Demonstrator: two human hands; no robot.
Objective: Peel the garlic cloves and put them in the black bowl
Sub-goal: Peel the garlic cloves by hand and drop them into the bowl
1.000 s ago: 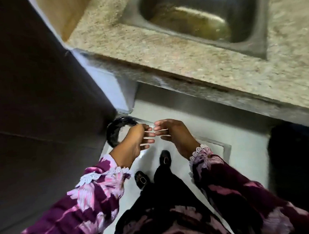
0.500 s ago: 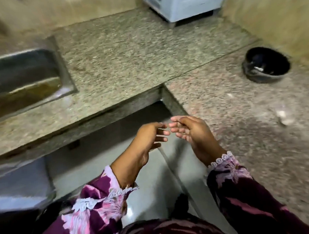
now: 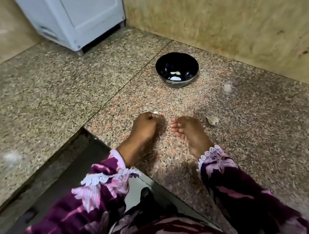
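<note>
Your left hand (image 3: 144,126) pinches a garlic clove (image 3: 156,113) at its fingertips; the clove's long axis is too small to read. Your right hand (image 3: 186,130) lies relaxed, holding nothing, with a garlic piece (image 3: 212,120) just beside it. The black bowl (image 3: 177,69) sits beyond both hands on the speckled granite counter (image 3: 72,83), near the beige wall (image 3: 225,17).

bowl (image 3: 177,69) toward the counter's (image 3: 72,83) far right corner, both hands (image 3: 145,128) near its front edge.
</note>
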